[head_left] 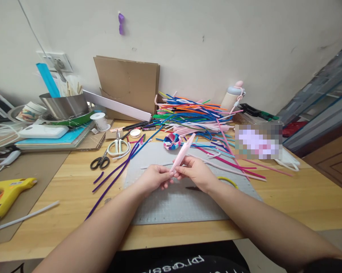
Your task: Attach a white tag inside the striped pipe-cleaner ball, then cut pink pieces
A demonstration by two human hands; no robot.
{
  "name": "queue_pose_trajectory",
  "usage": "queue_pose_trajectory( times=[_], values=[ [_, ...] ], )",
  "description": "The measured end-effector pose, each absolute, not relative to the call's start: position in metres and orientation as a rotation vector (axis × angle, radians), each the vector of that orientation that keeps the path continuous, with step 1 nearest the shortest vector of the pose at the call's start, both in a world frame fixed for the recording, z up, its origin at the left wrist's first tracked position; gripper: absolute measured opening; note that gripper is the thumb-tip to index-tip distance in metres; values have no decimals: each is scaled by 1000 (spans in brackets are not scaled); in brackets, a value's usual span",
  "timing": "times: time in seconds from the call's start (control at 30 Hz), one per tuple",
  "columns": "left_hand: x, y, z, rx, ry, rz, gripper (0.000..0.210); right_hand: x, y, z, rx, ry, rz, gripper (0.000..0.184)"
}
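Both my hands meet above the grey cutting mat (148, 208), fingers closed on a pale pink pipe cleaner piece (183, 151). It is long and narrow, tilted up and away to the right. My left hand (156, 176) pinches its lower end. My right hand (195, 170) grips it just beside, with fingers partly behind it. Just beyond lies a round coil of blue, pink and white pipe cleaners (172, 141). Scissors with a yellow handle (229, 181) lie on the mat, partly hidden under my right forearm.
A heap of coloured pipe cleaners (190, 113) lies against the wall by a cardboard sheet (128, 87). To the left are black-handled scissors (100, 162), cream-handled scissors (118, 146) and a yellow glue gun (10, 193). A bottle (231, 98) stands at the back right.
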State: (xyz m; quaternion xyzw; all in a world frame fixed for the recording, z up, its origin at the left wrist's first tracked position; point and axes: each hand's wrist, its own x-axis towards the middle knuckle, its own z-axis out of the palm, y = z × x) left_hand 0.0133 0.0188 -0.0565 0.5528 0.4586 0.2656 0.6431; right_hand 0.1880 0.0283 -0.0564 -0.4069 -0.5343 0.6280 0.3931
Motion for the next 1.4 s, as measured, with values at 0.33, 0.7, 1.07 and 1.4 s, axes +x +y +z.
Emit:
queue_pose_trajectory(
  times=[0.33,0.7,1.07,1.4],
  values=[
    [18,14,-54,1676,1189,746,18,190,23,-53,-1034,-1597,1397,17],
    [17,17,-64,1841,1192,627,20,187,23,-62,-1134,-2035,1054,13],
    [15,12,-44,1762,1202,1001,27,184,21,-58,-1089,-2114,951,17],
    [23,7,-31,1633,984,1229,12,180,18,-58,-1012,-2191,881,15]
  ],
)
